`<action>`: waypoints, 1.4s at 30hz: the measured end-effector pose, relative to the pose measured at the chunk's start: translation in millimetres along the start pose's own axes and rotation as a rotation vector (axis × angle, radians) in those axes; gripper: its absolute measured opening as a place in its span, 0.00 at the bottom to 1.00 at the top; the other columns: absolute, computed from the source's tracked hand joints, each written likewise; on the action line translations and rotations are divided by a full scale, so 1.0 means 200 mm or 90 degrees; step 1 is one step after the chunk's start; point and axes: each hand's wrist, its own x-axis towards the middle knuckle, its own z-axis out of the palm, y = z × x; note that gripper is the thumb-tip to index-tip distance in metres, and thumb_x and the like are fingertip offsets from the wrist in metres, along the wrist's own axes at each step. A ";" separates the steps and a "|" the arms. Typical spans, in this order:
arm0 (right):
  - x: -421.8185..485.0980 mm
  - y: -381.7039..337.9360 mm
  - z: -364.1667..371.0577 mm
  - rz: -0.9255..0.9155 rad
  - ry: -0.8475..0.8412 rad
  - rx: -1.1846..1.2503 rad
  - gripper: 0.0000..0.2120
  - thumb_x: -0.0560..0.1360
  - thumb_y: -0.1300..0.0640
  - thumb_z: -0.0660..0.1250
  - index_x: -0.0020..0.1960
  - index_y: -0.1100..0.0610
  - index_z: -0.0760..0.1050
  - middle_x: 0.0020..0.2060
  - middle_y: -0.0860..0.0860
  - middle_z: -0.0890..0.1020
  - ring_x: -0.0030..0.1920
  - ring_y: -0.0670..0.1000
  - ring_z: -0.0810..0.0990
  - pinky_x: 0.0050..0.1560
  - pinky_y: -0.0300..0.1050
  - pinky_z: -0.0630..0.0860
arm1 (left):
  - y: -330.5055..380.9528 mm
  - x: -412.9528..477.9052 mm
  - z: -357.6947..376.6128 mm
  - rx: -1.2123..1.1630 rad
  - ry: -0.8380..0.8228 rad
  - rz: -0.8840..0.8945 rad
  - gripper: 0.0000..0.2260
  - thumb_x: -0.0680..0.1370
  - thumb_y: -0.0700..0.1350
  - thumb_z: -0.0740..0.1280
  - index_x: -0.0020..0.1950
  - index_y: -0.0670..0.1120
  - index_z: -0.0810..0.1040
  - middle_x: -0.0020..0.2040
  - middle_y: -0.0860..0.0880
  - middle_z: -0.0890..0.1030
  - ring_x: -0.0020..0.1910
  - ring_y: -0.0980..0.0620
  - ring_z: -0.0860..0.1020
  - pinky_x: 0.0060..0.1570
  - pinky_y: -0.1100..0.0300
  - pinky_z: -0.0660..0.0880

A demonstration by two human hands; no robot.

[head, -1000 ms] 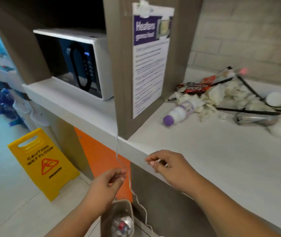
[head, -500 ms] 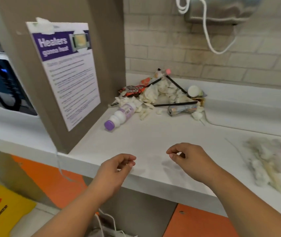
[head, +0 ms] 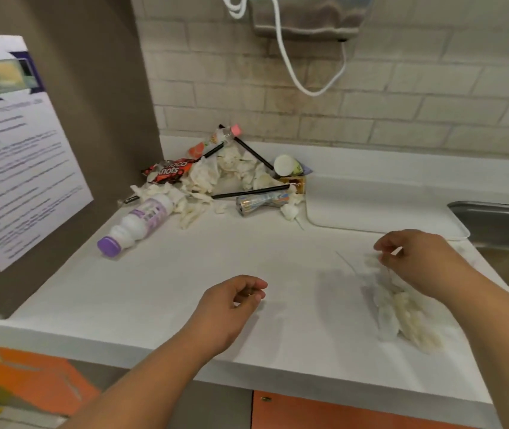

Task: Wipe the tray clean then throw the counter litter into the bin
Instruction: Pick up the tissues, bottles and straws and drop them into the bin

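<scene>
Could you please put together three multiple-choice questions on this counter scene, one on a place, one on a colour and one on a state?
1. Where does the white tray lie?
A. On the counter, between the litter pile and the sink
B. Inside the sink
C. On the floor

2. What colour is the cap of the white bottle?
A. Red
B. Purple
C. Green

3. How is that bottle placed?
A. Standing upright
B. Lying on its side
C. Leaning on the wall

Answers:
1 A: the tray sits flat on the counter, right of the pile, with its right end at the sink's rim.
2 B: the cap is plainly purple against the white body.
3 B: the bottle lies flat on the counter, cap pointing toward the front edge.
</scene>
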 end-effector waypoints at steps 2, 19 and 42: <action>0.00 0.09 0.00 0.019 -0.045 -0.038 0.07 0.74 0.57 0.66 0.50 0.48 0.80 0.49 0.47 0.81 0.47 0.49 0.78 0.46 0.40 0.72 | 0.03 0.03 0.05 0.015 -0.018 0.000 0.08 0.79 0.47 0.64 0.54 0.59 0.78 0.51 0.60 0.81 0.52 0.62 0.77 0.45 0.77 0.69; -0.11 0.18 0.31 -0.103 0.037 0.006 0.08 0.74 0.58 0.65 0.53 0.52 0.78 0.49 0.48 0.75 0.47 0.52 0.77 0.46 0.43 0.72 | 0.20 0.12 0.36 -0.007 -0.096 0.002 0.09 0.78 0.47 0.64 0.57 0.58 0.77 0.51 0.59 0.80 0.50 0.62 0.77 0.43 0.77 0.70; -0.09 0.10 0.37 -0.203 0.022 0.044 0.16 0.78 0.55 0.62 0.66 0.50 0.72 0.64 0.45 0.71 0.63 0.48 0.70 0.60 0.36 0.68 | 0.13 0.19 0.34 -0.272 0.062 -0.095 0.14 0.73 0.38 0.67 0.54 0.53 0.75 0.53 0.46 0.80 0.50 0.46 0.82 0.53 0.47 0.79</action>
